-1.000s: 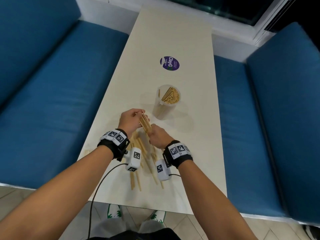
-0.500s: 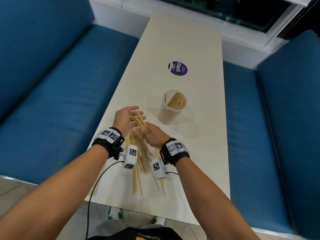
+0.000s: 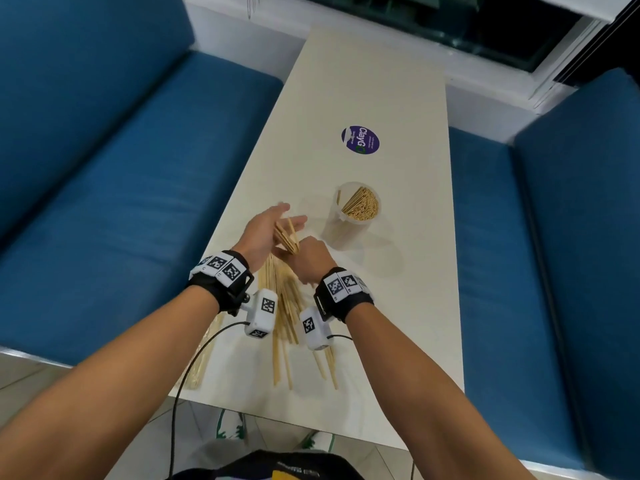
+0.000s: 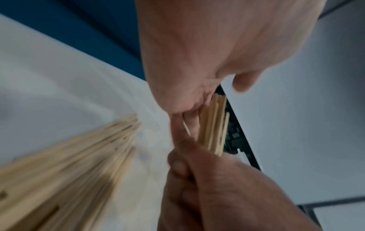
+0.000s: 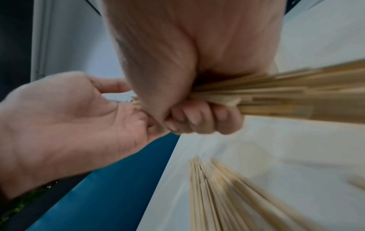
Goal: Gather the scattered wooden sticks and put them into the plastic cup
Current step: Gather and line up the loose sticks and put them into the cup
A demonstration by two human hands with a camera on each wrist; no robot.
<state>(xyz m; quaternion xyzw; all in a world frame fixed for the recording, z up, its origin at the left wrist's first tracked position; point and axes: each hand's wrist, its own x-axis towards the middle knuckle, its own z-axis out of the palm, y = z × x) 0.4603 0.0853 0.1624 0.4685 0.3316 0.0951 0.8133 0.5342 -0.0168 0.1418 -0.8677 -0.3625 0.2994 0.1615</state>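
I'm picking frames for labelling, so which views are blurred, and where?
Head view: mostly sharp; the plastic cup and sticker are crisp, wide-angle bending at edges. Left wrist view: loose sticks smeared by motion. Right wrist view: the held bundle and table sticks streak; right hand soft.

The right hand point(image 3: 309, 258) wraps the gripped bundle of sticks point(image 5: 292, 98), so their midsection stays hidden inside the fist and their far ends run off the right-wrist picture's edge. Below the grip, the loose sticks on the table point(image 3: 287, 327) are partly covered by both wrist cameras and smear into blur in both wrist views. How many sticks the fist holds cannot be counted.
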